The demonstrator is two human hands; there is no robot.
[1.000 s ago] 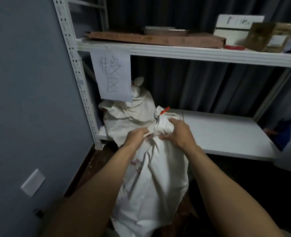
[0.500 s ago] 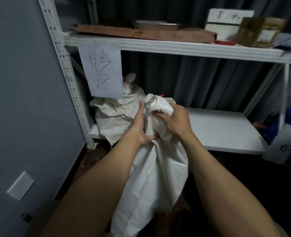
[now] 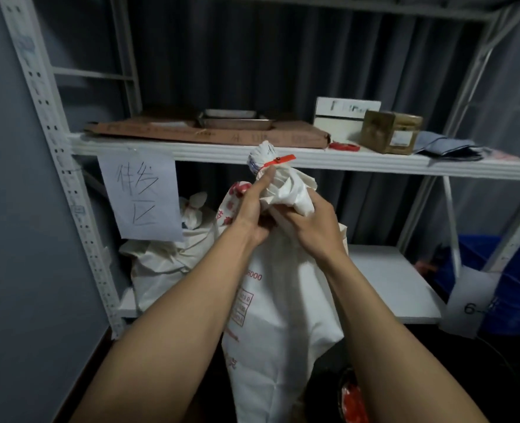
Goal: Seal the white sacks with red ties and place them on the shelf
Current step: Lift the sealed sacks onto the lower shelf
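The white sack (image 3: pixel 286 315) has gone up higher than a moment ago, its red tie (image 3: pixel 278 161) already on. Both the left hand (image 3: pixel 254 209) and right hand (image 3: pixel 309 221) have fingers squeezed tight on its neck. Next, I think, it goes on the lower shelf (image 3: pixel 389 285).

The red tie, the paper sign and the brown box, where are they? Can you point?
red tie (image 3: pixel 278 161), head view, on the strip's middle by the sack's neck.
paper sign (image 3: pixel 139 195), head view, on the sheet's centre.
brown box (image 3: pixel 390 135), head view, on its front face.

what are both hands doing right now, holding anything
Left hand: closed on the white sack at its neck, below the red tie.
Right hand: closed on the same neck.
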